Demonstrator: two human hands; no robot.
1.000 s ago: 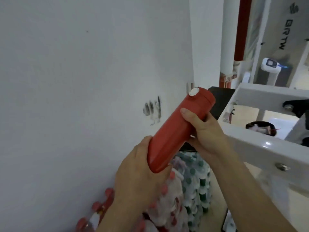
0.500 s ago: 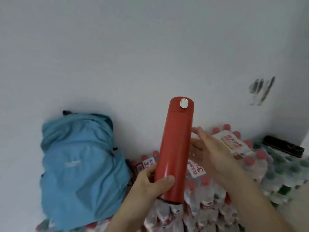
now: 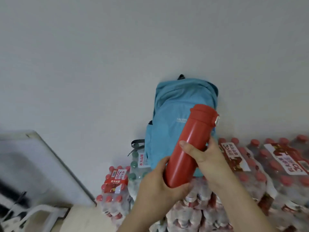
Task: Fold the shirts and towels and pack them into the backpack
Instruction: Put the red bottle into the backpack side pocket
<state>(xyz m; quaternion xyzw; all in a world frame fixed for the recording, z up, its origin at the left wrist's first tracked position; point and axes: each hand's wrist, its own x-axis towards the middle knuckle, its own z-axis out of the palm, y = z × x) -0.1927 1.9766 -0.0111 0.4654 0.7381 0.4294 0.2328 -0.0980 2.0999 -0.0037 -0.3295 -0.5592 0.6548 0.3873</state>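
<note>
A light blue backpack (image 3: 173, 118) leans upright against the white wall, standing on packs of bottled water. In front of it I hold a red thermos flask (image 3: 189, 148), tilted with its lid up and to the right. My left hand (image 3: 160, 183) grips the flask's base. My right hand (image 3: 204, 156) wraps round its middle, thumb across the front. No shirts or towels are in view.
Shrink-wrapped packs of bottled water with red caps (image 3: 260, 173) fill the floor along the wall; a few green-capped bottles (image 3: 133, 166) stand left of the backpack. A white panel (image 3: 50, 164) leans at the lower left, with a white frame (image 3: 43, 213) below it.
My view has swung left, so the backpack now sits at centre behind the flask. My right hand, open beside the flask half a second ago, now grips its middle, and the flask has tilted right.
</note>
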